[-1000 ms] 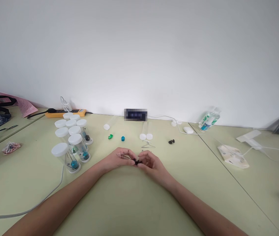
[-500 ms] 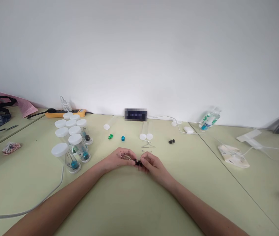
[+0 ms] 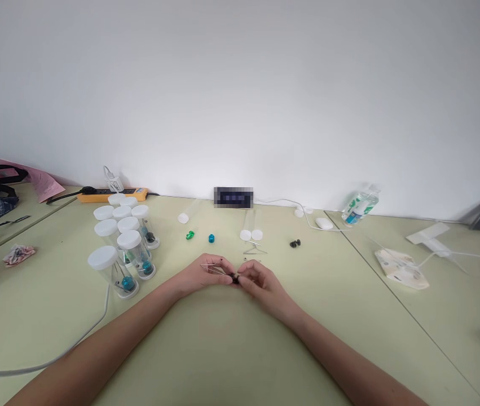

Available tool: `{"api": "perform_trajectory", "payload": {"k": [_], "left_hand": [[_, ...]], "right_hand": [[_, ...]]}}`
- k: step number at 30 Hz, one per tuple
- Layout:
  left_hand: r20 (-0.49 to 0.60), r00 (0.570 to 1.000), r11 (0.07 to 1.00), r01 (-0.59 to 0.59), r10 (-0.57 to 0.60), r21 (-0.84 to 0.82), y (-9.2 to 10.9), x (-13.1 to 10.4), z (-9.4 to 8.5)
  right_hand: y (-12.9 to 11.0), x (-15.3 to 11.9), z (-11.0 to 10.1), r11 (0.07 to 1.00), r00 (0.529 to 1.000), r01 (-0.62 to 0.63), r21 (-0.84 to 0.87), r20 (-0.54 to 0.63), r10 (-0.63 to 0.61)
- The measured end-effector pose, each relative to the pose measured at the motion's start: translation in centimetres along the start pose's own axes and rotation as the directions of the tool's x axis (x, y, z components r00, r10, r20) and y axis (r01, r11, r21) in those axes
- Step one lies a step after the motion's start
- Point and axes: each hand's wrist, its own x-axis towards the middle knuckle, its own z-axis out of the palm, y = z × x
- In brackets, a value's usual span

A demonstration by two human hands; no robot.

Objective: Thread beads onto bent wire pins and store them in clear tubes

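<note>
Between my two hands, at the middle of the table, is a small dark part [image 3: 234, 278]. My left hand [image 3: 209, 274] pinches its left side and also has a thin metal wire piece [image 3: 211, 266] across its fingers. The fingertips of my right hand [image 3: 260, 281] close on the right side of the same dark part and partly cover it. Just beyond the hands lie a thin metal frame [image 3: 255, 251] and another small piece. A blue ball-like part [image 3: 211, 238], a green part [image 3: 190, 235] and some black parts [image 3: 295, 243] rest farther back.
Several white-capped clear tubes [image 3: 130, 239] stand at the left, by a white cable and an orange power strip [image 3: 113, 195]. Clear tubes [image 3: 251, 225] lie near the wall. Toward the right are a bottle [image 3: 360, 207], a white case [image 3: 324, 224] and a packet [image 3: 401, 269].
The right fingertips have shifted slightly left, closer to the left hand, and less of the dark part shows. My left hand has hardly moved.
</note>
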Motion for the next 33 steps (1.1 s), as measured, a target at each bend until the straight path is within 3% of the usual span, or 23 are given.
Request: {"api": "perform_trajectory", "payload": {"k": [26, 30, 33], "left_hand": [[0.022, 1.0, 1.0, -0.011, 0.011, 0.012, -0.02, 0.0, -0.04], [-0.01, 1.0, 1.0, 0.011, -0.011, 0.008, -0.08, -0.02, -0.04], [0.005, 1.0, 1.0, -0.008, 0.008, 0.008, -0.12, 0.03, -0.05]], "right_hand": [[0.28, -0.06, -0.07, 1.0, 0.999, 0.004, 0.013, 0.042, -0.004], [0.44, -0.03, -0.1, 0.999, 1.0, 0.026, -0.028, -0.016, -0.026], [0.39, -0.08, -0.08, 1.0, 1.0, 0.016, -0.006, 0.008, -0.016]]}}
